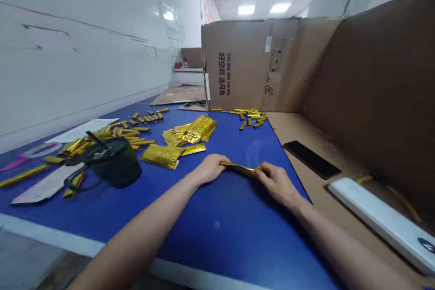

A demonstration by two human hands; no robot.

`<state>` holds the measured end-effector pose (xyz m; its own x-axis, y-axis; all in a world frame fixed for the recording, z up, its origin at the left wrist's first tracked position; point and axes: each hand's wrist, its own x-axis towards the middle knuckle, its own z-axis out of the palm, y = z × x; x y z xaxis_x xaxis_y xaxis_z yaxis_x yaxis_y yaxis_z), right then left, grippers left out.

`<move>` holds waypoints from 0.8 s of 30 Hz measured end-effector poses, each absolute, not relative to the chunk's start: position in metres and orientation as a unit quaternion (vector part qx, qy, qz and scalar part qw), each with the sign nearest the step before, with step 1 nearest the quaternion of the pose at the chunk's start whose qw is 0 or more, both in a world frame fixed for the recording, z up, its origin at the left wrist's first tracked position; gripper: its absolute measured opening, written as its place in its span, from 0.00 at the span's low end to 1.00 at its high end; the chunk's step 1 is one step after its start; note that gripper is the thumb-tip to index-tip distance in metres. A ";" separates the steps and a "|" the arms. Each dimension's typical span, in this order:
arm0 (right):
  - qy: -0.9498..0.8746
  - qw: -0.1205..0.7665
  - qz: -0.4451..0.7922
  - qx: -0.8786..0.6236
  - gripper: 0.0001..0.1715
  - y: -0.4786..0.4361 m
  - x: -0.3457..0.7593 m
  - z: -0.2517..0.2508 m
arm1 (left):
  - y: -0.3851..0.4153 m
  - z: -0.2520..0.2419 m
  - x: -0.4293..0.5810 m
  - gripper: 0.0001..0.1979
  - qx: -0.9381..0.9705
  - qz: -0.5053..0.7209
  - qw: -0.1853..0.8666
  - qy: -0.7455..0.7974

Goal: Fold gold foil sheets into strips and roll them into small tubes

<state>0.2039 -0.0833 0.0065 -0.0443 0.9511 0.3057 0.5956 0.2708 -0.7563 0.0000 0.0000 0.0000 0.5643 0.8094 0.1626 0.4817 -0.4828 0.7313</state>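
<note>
My left hand (211, 167) pinches one end of a gold foil strip (240, 169) just above the blue table (210, 235). The strip's other end is between the thumb and fingers of my right hand (274, 181). It is narrow, seen nearly edge-on, and sags slightly between the hands. Beyond my left hand lie flat gold foil sheets (199, 130), loosely piled, with another gold foil piece (161, 156) nearer to me. Short rolled gold tubes (249, 120) are heaped farther back, in front of the cardboard.
A dark lidded mug (117, 163) stands at left among many gold rolls (136, 133). Pink-handled scissors (37, 152) lie at far left. To the right, a phone (311, 158) and a long white device (380, 222) rest on cardboard. A large cardboard box wall (251, 68) encloses the back and right.
</note>
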 end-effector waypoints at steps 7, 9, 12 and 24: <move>-0.538 0.503 0.425 -0.527 0.13 -0.074 0.205 -0.004 | 0.000 -0.002 0.008 0.11 0.715 0.379 0.434 0.396; -0.517 0.510 0.455 -0.515 0.15 -0.074 0.204 -0.005 | -0.003 -0.002 0.009 0.11 0.699 0.374 0.466 0.393; -0.522 0.498 0.418 -0.552 0.14 -0.072 0.204 -0.008 | -0.005 -0.002 0.010 0.11 0.701 0.343 0.465 0.417; -0.761 0.263 -0.036 -0.592 0.20 -0.085 0.201 0.000 | -0.009 0.002 0.012 0.11 0.822 0.244 0.232 0.459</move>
<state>0.2012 -0.0848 -0.0002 -0.1603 0.8818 0.4436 0.9200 0.2963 -0.2566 0.0118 -0.0090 0.0019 0.4589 0.8684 0.1878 0.6422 -0.4702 0.6054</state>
